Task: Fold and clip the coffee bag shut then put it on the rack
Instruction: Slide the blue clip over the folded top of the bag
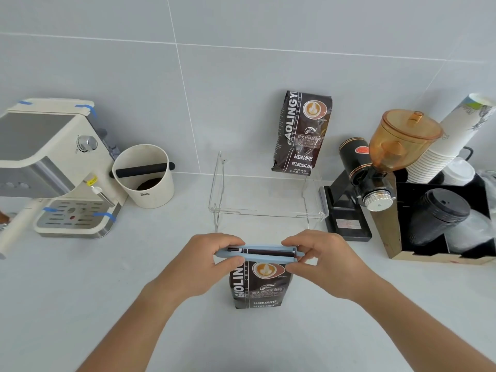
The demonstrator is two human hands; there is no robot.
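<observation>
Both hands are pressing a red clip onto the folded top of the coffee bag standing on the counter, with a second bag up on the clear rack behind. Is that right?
Not quite: the clip is pale blue, not red, as the head view shows. The left hand and right hand do hold it on the folded top of the coffee bag, and a second bag stands on the clear rack.

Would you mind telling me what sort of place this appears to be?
Most likely a coffee-making corner on a tiled counter, at home or in a small café. An espresso machine sits at the left, a coffee grinder at the right, with stacked paper cups beside it.
</observation>
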